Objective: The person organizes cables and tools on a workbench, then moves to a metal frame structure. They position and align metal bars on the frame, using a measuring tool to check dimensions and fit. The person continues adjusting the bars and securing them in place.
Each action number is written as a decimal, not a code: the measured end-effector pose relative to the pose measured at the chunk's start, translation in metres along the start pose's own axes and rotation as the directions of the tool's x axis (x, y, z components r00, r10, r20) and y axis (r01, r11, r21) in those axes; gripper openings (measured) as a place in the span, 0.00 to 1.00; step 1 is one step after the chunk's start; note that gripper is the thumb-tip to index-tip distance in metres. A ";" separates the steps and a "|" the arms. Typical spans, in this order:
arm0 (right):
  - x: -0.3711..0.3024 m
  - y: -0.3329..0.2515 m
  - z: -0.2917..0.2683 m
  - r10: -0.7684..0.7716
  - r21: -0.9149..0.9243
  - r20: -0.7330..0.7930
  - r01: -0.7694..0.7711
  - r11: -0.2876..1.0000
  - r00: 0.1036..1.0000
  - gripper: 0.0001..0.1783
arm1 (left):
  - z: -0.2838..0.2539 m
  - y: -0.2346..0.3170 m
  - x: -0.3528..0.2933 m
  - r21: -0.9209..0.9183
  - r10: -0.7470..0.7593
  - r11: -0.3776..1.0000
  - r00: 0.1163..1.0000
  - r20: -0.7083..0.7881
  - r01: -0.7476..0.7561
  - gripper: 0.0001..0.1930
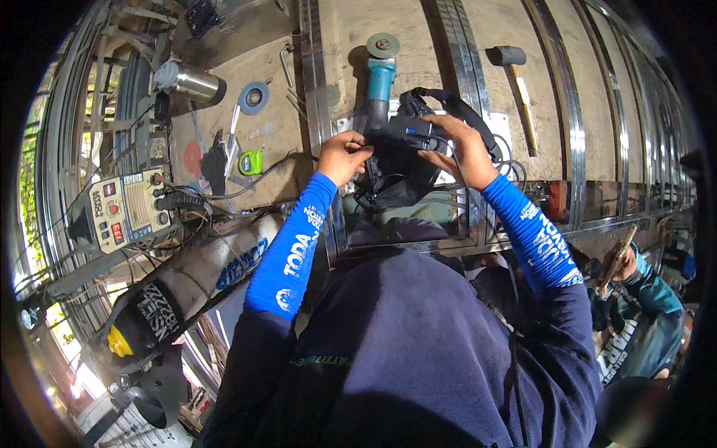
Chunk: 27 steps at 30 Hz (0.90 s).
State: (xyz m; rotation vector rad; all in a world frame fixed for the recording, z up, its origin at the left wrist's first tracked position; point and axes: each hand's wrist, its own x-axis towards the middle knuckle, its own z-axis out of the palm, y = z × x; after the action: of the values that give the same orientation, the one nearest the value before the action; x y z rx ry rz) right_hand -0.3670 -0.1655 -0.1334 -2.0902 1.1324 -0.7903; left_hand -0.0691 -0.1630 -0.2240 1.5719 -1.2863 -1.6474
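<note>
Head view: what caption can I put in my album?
Left hand and right hand handle black strapped gear beside a teal angle grinder.

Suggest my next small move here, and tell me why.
I'd probably slide the grinder a little farther from the black bag: its handle end lies close to the bag and your left hand, and its disc looks uncovered. Your right hand seems to have the black box steady.
</note>
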 end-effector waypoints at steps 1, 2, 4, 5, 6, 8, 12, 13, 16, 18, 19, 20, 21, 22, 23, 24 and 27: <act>-0.008 -0.004 0.007 0.097 0.048 -0.069 -0.094 0.994 0.993 0.31 | 0.001 -0.001 0.000 -0.059 0.017 0.998 1.000 0.008 -0.017 0.12; -0.016 -0.010 0.018 0.243 0.306 -0.121 -0.197 0.931 0.962 0.31 | 0.004 -0.002 0.001 -0.063 0.021 0.998 1.000 0.004 -0.020 0.10; -0.026 -0.015 0.036 0.308 0.147 -0.275 -0.277 0.950 0.911 0.33 | 0.007 -0.002 0.002 -0.093 0.037 0.995 0.999 0.028 -0.035 0.09; -0.030 -0.019 0.047 0.436 0.291 -0.280 -0.358 0.887 0.855 0.34 | 0.008 -0.001 0.002 -0.105 0.041 0.994 0.999 0.031 -0.038 0.08; -0.033 -0.022 0.058 0.637 0.543 -0.193 -0.459 0.703 0.747 0.36 | 0.009 -0.001 0.002 -0.111 0.033 0.993 0.999 0.028 -0.030 0.08; -0.038 -0.024 0.071 0.706 0.563 -0.150 -0.527 0.636 0.692 0.37 | 0.011 0.002 0.002 -0.099 0.049 0.994 0.997 0.054 -0.044 0.07; -0.037 -0.014 0.081 0.771 0.463 -0.094 -0.658 0.594 0.630 0.28 | 0.015 0.006 -0.002 -0.013 0.082 0.997 0.991 0.103 -0.081 0.06; -0.036 -0.012 0.081 0.783 0.400 -0.050 -0.706 0.585 0.620 0.26 | 0.015 0.008 -0.004 -0.010 0.078 0.997 0.993 0.089 -0.078 0.06; -0.033 -0.006 0.077 0.821 0.411 -0.017 -0.744 0.526 0.571 0.27 | 0.017 0.013 -0.011 -0.002 0.092 0.996 0.994 0.067 -0.092 0.06; -0.029 -0.006 0.074 0.834 0.345 0.002 -0.784 0.517 0.551 0.31 | 0.021 0.016 -0.017 0.015 0.107 0.994 0.992 0.060 -0.108 0.06; -0.026 -0.008 0.074 0.826 0.277 -0.016 -0.791 0.545 0.564 0.30 | 0.025 0.017 -0.020 0.060 0.139 0.988 0.988 0.074 -0.143 0.06; -0.022 -0.009 0.074 0.815 0.208 -0.034 -0.794 0.571 0.578 0.30 | 0.029 0.018 -0.024 0.117 0.201 0.970 0.973 0.114 -0.214 0.05; -0.018 -0.011 0.074 0.803 0.137 -0.050 -0.792 0.594 0.594 0.29 | 0.033 0.019 -0.027 0.187 0.216 0.952 0.965 0.147 -0.242 0.05; -0.011 -0.012 0.076 0.836 -0.067 -0.108 -0.843 0.534 0.538 0.33 | 0.037 0.018 -0.030 0.165 0.260 0.945 0.955 0.144 -0.282 0.05; -0.008 -0.014 0.076 0.812 -0.085 -0.123 -0.821 0.565 0.571 0.33 | 0.039 0.018 -0.032 0.207 0.338 0.910 0.932 0.128 -0.359 0.04; -0.004 -0.015 0.078 0.799 -0.111 -0.133 -0.810 0.576 0.586 0.33 | 0.040 0.017 -0.033 0.238 0.320 0.909 0.939 0.123 -0.341 0.04; 0.000 -0.016 0.083 0.769 -0.147 -0.186 -0.791 0.594 0.611 0.32 | 0.037 0.013 -0.034 0.259 0.296 0.907 0.941 0.166 -0.331 0.04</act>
State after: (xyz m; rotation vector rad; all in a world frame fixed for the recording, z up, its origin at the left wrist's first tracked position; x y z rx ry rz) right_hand -0.2977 -0.1389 -0.1735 -1.4223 2.0625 -0.3310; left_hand -0.1006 -0.1285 -0.2017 1.3393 -1.8049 -1.4200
